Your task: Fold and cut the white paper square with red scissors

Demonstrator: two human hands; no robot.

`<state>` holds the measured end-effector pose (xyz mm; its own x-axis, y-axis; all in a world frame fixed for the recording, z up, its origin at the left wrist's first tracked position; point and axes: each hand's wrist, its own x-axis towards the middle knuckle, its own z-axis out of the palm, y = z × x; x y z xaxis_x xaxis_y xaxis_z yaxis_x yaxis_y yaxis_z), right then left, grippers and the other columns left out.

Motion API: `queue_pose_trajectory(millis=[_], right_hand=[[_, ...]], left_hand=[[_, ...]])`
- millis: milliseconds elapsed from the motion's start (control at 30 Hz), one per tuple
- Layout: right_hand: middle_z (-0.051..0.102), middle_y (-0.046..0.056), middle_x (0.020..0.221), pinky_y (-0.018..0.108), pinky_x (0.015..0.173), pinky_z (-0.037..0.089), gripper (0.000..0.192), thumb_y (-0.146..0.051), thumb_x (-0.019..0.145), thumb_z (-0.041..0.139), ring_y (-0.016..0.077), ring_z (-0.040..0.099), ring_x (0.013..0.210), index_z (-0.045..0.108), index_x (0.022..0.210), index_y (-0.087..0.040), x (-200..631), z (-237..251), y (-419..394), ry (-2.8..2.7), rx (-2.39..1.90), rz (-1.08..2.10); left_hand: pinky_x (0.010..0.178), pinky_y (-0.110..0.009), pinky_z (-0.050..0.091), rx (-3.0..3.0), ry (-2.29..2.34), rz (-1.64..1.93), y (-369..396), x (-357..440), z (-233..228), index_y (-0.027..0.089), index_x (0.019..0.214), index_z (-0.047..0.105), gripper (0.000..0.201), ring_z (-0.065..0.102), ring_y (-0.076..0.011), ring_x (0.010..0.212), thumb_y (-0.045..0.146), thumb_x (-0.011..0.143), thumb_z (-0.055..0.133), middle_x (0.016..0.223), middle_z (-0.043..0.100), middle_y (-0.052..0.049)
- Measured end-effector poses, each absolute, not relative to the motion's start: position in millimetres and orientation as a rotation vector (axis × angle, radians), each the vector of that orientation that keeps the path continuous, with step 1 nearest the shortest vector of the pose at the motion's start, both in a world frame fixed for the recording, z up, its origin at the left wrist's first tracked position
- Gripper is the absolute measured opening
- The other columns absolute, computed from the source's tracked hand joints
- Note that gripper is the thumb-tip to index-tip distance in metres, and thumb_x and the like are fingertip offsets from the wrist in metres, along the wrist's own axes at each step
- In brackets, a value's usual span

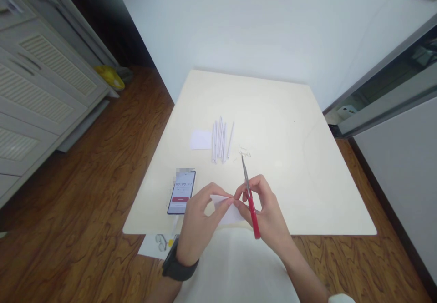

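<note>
Paper sticks [219, 143]: already rolled
Flat sheet [200, 139]: left unrolled
Left hand [201, 216]: paper [229, 215] is pinched
Right hand [268, 207]: same paper pinched, scissors [252, 209] held

Smooth tabletop [287, 121] under paper and metal
Above the tabletop, a matt paper sheet [232, 215] and scissors [251, 205] with metal blades, plastic-looking handles; on it, smooth paper rolls [221, 143] and a glossy-screened phone [183, 191]; below it, a wood-grain floor [116, 166] with a sheen.
</note>
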<state>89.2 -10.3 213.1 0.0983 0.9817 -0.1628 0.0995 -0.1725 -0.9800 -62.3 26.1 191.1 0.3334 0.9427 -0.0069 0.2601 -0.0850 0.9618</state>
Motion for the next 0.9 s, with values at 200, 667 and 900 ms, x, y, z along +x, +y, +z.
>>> queue_pose_trajectory(millis=[200, 667, 900], right_hand=[[0.064, -0.004, 0.086, 0.026, 0.063, 0.042, 0.029, -0.004, 0.078, 0.057, 0.0133, 0.049, 0.069, 0.041, 0.088, -0.026, 95.9, 219.6, -10.2, -1.128, -1.457, 1.295], [0.063, 0.000, 0.088, 0.026, 0.057, 0.038, 0.021, -0.012, 0.083, 0.056, 0.0143, 0.047, 0.067, 0.039, 0.085, -0.025, 134.8, 203.6, -16.0, -1.078, -1.567, 1.172], [0.065, 0.001, 0.097, 0.032, 0.076, 0.042, 0.027, -0.019, 0.080, 0.066, 0.0172, 0.052, 0.082, 0.041, 0.086, -0.026, 116.3, 222.9, -8.9, -1.161, -1.486, 1.172]], left_hand=[[0.065, -0.028, 0.043, 1.621, 1.136, 0.964, 22.7, -65.0, 194.8, 0.020, 0.071, 0.062, 0.012, 0.058, -0.0155, 0.069, 0.016, 0.082, 0.062, 0.070, 0.062, 0.001], [0.061, -0.025, 0.041, 1.355, 1.232, 1.067, 24.9, -72.9, 195.9, 0.021, 0.071, 0.061, 0.013, 0.055, -0.0137, 0.069, 0.020, 0.084, 0.061, 0.072, 0.059, 0.002], [0.059, -0.024, 0.042, 1.309, 1.205, 0.971, 26.8, -69.6, 191.3, 0.020, 0.075, 0.059, 0.010, 0.056, -0.0155, 0.074, 0.024, 0.084, 0.061, 0.075, 0.059, 0.001]])
